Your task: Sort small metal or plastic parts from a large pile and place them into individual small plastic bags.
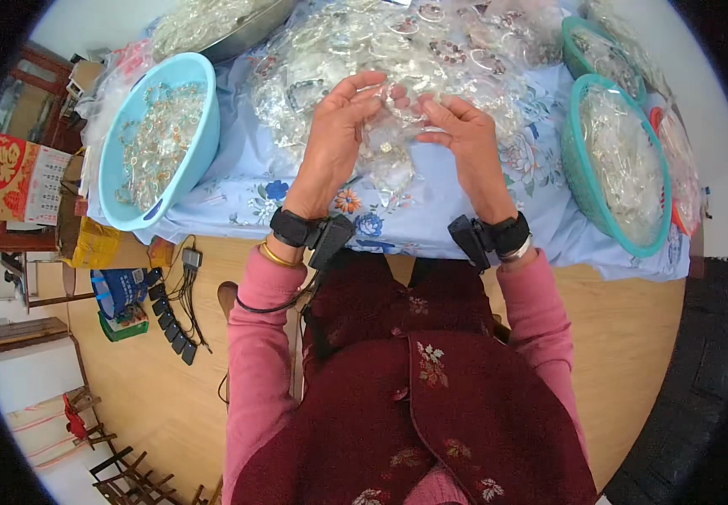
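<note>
Over the near edge of a large pile of clear bagged bracelets [448, 52], my two hands face each other with a small clear plastic bag [397, 109] between them. My left hand [334, 126] pinches its left side between thumb and fingers. The fingertips of my right hand [469, 139] are closed on the bag's other side. Glare blurs the bag's outline, and I cannot make out what is inside. Just below the hands, another clear bag with a pale, shiny piece [387, 172] lies on the blue flowered tablecloth [246, 198].
To the left stands a light blue basin [204, 126] of small loose jewelry pieces. Teal baskets [573, 160] filled with clear bags stand on the right, a red-rimmed one [682, 198] beside them. A metal tray [250, 34] sits at the back left. Black devices with cables [170, 320] lie on the floor.
</note>
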{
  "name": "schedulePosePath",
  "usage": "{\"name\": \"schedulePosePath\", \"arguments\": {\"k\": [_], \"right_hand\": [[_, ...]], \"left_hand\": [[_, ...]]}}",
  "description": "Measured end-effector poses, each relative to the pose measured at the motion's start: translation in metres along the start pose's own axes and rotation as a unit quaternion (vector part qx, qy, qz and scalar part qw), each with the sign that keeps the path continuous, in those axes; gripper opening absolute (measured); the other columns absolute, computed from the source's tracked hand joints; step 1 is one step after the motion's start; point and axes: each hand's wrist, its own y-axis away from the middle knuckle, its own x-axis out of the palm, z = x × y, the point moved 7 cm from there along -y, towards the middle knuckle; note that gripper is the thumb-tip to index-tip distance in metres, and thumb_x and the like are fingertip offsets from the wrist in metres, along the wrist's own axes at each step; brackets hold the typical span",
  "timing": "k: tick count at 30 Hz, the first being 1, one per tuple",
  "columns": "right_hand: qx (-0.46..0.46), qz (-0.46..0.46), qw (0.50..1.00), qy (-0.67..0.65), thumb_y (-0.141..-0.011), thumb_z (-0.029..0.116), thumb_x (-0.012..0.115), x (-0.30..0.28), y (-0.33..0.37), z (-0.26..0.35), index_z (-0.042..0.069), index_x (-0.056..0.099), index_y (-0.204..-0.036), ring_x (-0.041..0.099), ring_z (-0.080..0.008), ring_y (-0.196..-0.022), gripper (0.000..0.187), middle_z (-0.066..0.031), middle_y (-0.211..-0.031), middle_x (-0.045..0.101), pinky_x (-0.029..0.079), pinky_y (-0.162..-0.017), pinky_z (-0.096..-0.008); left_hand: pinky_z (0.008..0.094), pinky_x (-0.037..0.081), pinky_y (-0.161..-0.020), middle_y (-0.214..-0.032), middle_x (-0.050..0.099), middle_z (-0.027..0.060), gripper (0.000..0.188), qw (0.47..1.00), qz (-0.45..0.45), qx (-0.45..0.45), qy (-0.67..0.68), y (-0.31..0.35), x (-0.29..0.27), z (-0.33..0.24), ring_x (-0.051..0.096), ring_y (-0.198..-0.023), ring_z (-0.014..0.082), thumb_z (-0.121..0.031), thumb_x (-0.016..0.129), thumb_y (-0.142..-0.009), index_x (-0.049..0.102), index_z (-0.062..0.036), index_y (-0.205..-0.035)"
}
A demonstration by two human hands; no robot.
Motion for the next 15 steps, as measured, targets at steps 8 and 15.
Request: {"name": "schedulePosePath", "arguments": {"k": [8, 15], "right_hand": [[0.023, -0.025, 0.999, 0.014, -0.084, 0.008, 0.061, -0.018, 0.004, 0.001, -0.002, 0.065, -0.098, 0.06, -0.0127, -0.088, 0.018, -0.0092, -0.093, 0.066, 0.049, -0.072, -0.0248], [-0.236, -0.001, 0.96, 0.15, -0.077, -0.007, 0.054, 0.002, 0.02, 0.036, -0.003, 0.067, -0.095, 0.058, -0.0179, -0.1, 0.023, -0.013, -0.107, 0.063, 0.043, -0.09, -0.0272]], "left_hand": [[0.0232, 0.046, -0.078, -0.102, 0.064, 0.011, 0.028, 0.994, -0.032, 0.051, -0.09, -0.002, -0.008, -0.012, 0.061, -0.087, 0.0153, -0.005, 0.05, -0.085, 0.053, 0.0015, -0.112], [0.0215, 0.044, -0.059, -0.087, 0.064, 0.0067, 0.032, 0.979, -0.09, -0.022, -0.184, 0.019, 0.0, -0.015, 0.058, -0.068, 0.0109, -0.015, 0.059, -0.083, 0.054, 0.0023, -0.109]]}}
